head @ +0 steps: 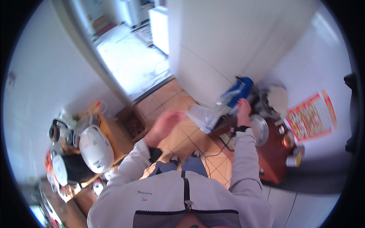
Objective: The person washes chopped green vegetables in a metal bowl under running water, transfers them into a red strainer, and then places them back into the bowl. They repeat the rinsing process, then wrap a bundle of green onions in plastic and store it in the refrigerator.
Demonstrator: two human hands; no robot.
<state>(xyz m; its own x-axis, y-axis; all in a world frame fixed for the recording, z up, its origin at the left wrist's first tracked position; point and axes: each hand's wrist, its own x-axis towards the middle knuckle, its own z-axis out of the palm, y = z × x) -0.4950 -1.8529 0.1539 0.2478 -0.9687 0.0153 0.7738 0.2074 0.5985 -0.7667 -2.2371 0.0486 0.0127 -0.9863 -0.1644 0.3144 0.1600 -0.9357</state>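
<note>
My right hand (244,109) reaches over the far end of a reddish-brown cabinet (271,158), near a blue object (241,89) and some clear plastic bags (202,115). Whether its fingers hold one of these bags is not clear. A round metal lid or pan (259,129) lies just to the right of my wrist. My left hand (168,121) is blurred above the tiled floor, to the left of the bags, and nothing shows in it. Both wrists have dark bands.
On the left, a shelf holds a white rice cooker (97,148) and a glass kettle (60,131). A cardboard box (132,125) stands on the floor by a doorway (151,89). Jars (293,160) stand on the cabinet near a wall poster (312,116). A cable (218,154) crosses the tiles.
</note>
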